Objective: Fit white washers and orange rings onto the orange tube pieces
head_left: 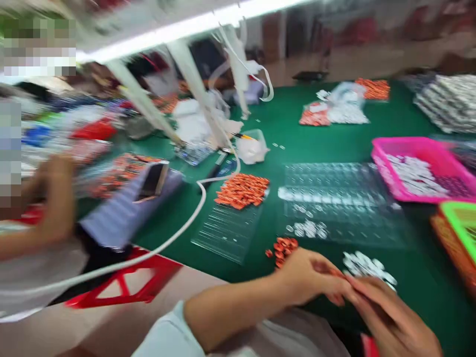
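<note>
My left hand (310, 277) and my right hand (397, 317) meet at the fingertips above the front edge of the green table. Both sets of fingers are closed in a pinch. A trace of orange shows by the left fingers, but whatever they hold is hidden and blurred. Just beyond my left hand lies a small heap of orange-red parts (285, 247). A pile of small white parts (366, 267) lies close behind my right hand. Farther back, a few clear or white rings (308, 229) rest on a transparent ridged tray (334, 198).
Orange pieces (243, 190) are heaped on a second clear tray (226, 233). A pink basket (383, 163) holds white parts; a green basket (451, 218) stands nearer. A white cable (178, 233) crosses the left side. A co-worker's arm (59, 198) is at far left, near a phone (153, 181).
</note>
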Demonstrator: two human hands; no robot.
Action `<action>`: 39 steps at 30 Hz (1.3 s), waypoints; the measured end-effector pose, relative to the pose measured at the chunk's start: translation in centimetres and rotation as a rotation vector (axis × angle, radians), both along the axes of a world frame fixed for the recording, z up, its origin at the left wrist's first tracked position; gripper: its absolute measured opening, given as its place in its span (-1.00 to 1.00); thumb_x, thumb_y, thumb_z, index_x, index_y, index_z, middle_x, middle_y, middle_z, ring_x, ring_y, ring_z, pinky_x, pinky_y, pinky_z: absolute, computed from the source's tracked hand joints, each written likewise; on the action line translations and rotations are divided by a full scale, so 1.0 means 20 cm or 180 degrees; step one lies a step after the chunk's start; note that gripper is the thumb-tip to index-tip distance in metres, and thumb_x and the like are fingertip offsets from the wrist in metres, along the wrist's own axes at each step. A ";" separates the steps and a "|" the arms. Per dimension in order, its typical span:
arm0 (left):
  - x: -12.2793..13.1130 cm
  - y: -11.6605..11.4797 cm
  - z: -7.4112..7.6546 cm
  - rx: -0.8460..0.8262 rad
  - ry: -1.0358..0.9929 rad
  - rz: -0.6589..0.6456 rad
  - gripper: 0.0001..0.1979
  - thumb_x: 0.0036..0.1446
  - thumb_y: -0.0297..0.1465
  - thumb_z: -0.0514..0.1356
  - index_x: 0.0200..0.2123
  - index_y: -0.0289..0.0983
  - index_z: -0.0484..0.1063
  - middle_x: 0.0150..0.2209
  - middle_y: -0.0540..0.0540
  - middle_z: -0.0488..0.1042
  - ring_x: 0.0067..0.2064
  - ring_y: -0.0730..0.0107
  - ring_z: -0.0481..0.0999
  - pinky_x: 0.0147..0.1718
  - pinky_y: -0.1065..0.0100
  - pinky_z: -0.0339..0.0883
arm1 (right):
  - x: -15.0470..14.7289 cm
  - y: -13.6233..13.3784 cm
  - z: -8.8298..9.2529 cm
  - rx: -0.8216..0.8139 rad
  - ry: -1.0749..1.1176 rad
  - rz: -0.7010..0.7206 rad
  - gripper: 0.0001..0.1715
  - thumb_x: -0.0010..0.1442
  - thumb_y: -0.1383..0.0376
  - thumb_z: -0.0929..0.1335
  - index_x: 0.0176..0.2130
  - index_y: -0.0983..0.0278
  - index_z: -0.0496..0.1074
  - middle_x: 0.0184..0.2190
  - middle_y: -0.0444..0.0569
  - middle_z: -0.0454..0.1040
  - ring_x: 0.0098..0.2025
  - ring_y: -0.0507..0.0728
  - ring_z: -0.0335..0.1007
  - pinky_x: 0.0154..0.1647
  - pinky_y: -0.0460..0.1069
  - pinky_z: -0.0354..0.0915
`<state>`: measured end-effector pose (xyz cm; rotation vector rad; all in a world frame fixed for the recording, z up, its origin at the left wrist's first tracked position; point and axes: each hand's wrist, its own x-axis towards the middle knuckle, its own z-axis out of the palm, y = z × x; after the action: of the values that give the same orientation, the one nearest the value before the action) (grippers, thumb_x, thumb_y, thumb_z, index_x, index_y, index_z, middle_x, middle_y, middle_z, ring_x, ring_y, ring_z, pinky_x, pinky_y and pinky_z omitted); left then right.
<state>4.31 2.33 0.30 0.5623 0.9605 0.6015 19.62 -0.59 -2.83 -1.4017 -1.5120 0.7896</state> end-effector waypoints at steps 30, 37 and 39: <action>-0.06 -0.02 -0.01 0.0363 0.0048 0.0474 -0.87 0.05 -0.38 0.34 -0.38 -0.35 0.54 -0.46 -0.04 0.57 -0.42 0.52 0.51 -0.35 0.50 0.40 | -0.11 -0.06 0.03 -0.0543 0.1334 0.0155 -0.69 0.24 0.33 0.37 -0.02 0.06 0.49 -0.27 -0.07 0.37 -0.26 0.08 0.35 -0.31 -0.01 0.41; -0.07 -0.03 -0.01 0.0514 -0.0042 0.0222 -0.82 0.11 -0.34 0.31 -0.28 -0.35 0.55 -0.38 -0.10 0.58 -0.33 0.39 0.55 -0.26 0.37 0.46 | -0.11 -0.06 0.03 -0.0595 0.1882 0.0147 -0.71 0.23 0.36 0.38 -0.07 0.08 0.52 -0.29 -0.09 0.37 -0.27 0.04 0.37 -0.35 -0.06 0.43; -0.08 -0.03 0.00 0.0537 -0.0110 0.0218 -0.81 0.12 -0.34 0.29 -0.26 -0.36 0.55 -0.36 -0.11 0.59 -0.32 0.36 0.56 -0.24 0.34 0.47 | -0.10 -0.06 0.03 -0.0599 0.1958 0.0165 -0.72 0.22 0.36 0.38 -0.07 0.09 0.53 -0.29 -0.08 0.38 -0.28 0.04 0.37 -0.36 -0.07 0.44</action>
<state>2.77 1.72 0.23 0.6688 0.9042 0.7562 17.62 -1.72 -2.32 -1.1052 -1.0146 1.2827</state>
